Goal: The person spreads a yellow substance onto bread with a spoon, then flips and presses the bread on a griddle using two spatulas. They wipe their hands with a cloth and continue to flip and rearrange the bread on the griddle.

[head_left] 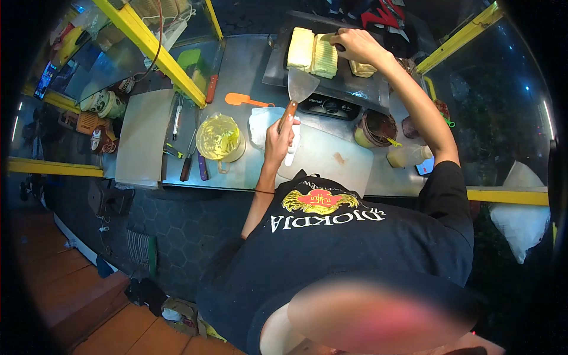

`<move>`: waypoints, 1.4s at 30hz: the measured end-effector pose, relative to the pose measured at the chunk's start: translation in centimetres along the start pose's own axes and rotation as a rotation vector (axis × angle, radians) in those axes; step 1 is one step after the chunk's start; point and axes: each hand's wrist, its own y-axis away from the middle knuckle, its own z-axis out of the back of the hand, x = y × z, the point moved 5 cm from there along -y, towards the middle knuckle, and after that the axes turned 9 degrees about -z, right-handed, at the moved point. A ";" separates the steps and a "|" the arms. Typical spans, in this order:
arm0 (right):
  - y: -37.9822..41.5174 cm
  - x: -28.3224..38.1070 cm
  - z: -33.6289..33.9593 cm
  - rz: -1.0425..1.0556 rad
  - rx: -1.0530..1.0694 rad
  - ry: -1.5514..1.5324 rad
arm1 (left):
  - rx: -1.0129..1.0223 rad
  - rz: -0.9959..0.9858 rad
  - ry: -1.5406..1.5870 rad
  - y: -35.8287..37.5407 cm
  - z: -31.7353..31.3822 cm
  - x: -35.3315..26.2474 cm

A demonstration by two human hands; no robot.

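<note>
My left hand (279, 141) is closed around the wooden handle of a metal scraper (302, 87). The scraper's wide blade points at the near edge of pale yellow bread blocks (300, 48), which lie side by side on a dark flat griddle (284, 70). Over the right-hand block, my right hand (358, 46) has its fingers bent together at the bread's edge. Something small and dark shows at those fingertips, but I cannot make out what it is. Another bread piece (362, 69) lies under my right wrist, partly hidden by the arm.
A stove (330, 107) is under the griddle. Left stand a tub of yellow spread (220, 139), an orange spatula (245, 99) and knives (202, 167). A brown-coated pot (376, 130) and a bottle (408, 156) are on the right. Yellow posts (157, 50) frame the counter.
</note>
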 end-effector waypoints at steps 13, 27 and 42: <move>5.4 0.5 5.2 -0.011 0.003 -0.187 | -0.006 0.025 0.011 -0.2 -2.4 0.6; 0.0 1.7 -1.5 0.091 0.009 0.102 | 0.004 -0.005 -0.016 -0.6 -3.3 0.8; 5.2 0.0 6.7 0.046 0.059 -0.298 | 0.011 -0.001 0.003 -0.2 -3.2 1.0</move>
